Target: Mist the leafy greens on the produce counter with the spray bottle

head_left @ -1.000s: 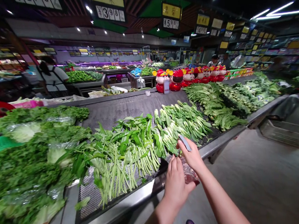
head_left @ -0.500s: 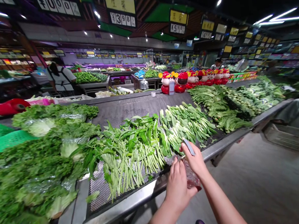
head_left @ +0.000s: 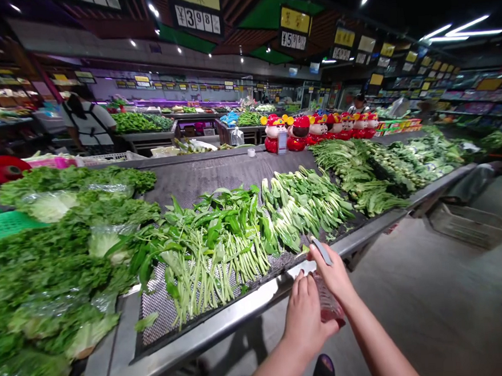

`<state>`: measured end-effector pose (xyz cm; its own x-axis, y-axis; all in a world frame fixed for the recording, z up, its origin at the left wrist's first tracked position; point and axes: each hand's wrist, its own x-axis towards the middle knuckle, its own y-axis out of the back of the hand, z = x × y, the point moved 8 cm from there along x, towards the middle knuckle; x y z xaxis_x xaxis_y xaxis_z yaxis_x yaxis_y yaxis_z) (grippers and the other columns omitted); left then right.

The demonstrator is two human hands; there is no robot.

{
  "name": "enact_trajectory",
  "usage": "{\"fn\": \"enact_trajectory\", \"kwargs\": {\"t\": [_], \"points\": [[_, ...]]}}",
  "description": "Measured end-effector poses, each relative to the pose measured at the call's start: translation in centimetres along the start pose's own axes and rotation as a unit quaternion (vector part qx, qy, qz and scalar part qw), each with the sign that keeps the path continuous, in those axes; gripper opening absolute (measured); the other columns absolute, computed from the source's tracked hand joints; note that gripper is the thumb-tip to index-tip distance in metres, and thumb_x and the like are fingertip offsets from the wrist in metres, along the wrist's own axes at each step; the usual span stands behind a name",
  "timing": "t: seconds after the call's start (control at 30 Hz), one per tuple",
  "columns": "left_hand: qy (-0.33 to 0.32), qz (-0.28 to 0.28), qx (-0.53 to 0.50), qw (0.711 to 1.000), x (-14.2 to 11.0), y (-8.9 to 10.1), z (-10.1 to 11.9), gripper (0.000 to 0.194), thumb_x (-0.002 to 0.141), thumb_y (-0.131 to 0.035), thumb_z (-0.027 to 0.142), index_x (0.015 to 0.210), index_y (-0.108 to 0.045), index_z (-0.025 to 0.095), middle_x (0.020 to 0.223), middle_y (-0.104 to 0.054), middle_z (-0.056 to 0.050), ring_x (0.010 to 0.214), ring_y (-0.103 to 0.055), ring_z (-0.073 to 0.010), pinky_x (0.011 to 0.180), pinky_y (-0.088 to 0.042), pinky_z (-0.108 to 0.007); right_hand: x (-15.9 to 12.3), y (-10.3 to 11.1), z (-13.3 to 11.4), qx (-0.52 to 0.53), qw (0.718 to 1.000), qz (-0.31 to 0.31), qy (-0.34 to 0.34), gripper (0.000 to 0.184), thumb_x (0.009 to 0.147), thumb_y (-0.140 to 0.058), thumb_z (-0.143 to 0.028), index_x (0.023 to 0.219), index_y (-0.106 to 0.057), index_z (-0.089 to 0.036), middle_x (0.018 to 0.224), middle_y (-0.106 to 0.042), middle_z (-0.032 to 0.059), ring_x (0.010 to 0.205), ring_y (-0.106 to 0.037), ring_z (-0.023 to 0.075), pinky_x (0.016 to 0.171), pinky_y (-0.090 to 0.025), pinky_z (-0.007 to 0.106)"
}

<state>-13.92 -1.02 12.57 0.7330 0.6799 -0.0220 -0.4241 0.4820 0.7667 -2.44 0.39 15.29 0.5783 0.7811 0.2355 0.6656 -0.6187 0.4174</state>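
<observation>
My left hand [head_left: 303, 310] is wrapped around a see-through, ribbed, pinkish thing [head_left: 328, 298] that looks like a plastic bottle. Just to its right, my right hand [head_left: 332, 273] is closed at the top end of this thing. A flat grey strip [head_left: 322, 252] shows along the right hand's fingers; its kind I cannot make out. Both hands are over the metal front edge [head_left: 238, 320] of a vegetable stand. Long-stemmed leafy greens [head_left: 221, 253] lie beyond them to the left. Bunches of short pale-stemmed greens [head_left: 306, 201] lie straight ahead.
Lettuces [head_left: 54, 270], some in clear film, fill the left side, beside a green basket [head_left: 13, 226]. Red figurines [head_left: 296, 133] line the back ledge. More greens [head_left: 357, 175] stretch right. A grey crate [head_left: 468, 227] is on the floor. A person [head_left: 87, 125] is at the far left.
The view has shifted slightly, so the stand appears further left and higher. Both hands stay together on the pinkish thing, now a little further from the greens. More of a foot shows below.
</observation>
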Motion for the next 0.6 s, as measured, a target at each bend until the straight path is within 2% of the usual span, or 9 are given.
{"fn": "enact_trajectory", "kwargs": {"t": [0.17,0.3,0.43,0.6], "points": [[-0.003,-0.009,-0.016,1.0,-0.7,-1.6,-0.2,0.089,0.058,-0.068,0.038,0.131,-0.03,0.006,0.139,-0.032,-0.015,0.132,-0.02,-0.0282,0.111,-0.018,-0.037,-0.9,0.1,1.4,-0.015,1.0,-0.007,-0.014,0.037,0.086,-0.041,-0.048,0.063,-0.053,-0.021,0.06,-0.057,0.001,0.06,-0.054,0.0174,0.062,-0.041,0.029],[0.004,-0.011,-0.012,1.0,-1.1,-2.1,-0.9,0.089,0.059,-0.068,0.039,0.132,-0.028,0.007,0.139,-0.031,-0.016,0.132,-0.02,-0.0286,0.11,-0.019,-0.038,-1.3,-0.4,1.8,-0.008,1.0,-0.008,-0.018,0.037,0.085,-0.041,-0.048,0.062,-0.051,-0.022,0.058,-0.056,0.0004,0.059,-0.053,0.017,0.061,-0.041,0.029],[0.018,-0.005,0.002,1.0,-1.3,-1.1,-1.3,0.088,0.06,-0.068,0.035,0.132,-0.028,0.005,0.139,-0.031,-0.017,0.132,-0.021,-0.0283,0.111,-0.019,-0.038,-1.3,-1.3,1.0,0.017,1.0,-0.016,-0.01,0.033,0.085,-0.042,-0.048,0.076,-0.057,-0.02,0.07,-0.062,0.0028,0.068,-0.057,0.0183,0.065,-0.042,0.03],[0.025,0.032,0.025,0.999,-1.6,1.3,-1.6,0.084,0.06,-0.068,0.033,0.13,-0.031,0.003,0.137,-0.033,-0.017,0.131,-0.022,-0.0285,0.111,-0.02,-0.039,-0.7,-2.7,-2.0,0.044,0.998,-0.038,0.022,0.035,0.084,-0.044,-0.047,0.096,-0.059,-0.018,0.08,-0.063,0.0045,0.076,-0.058,0.0196,0.07,-0.043,0.03]]}}
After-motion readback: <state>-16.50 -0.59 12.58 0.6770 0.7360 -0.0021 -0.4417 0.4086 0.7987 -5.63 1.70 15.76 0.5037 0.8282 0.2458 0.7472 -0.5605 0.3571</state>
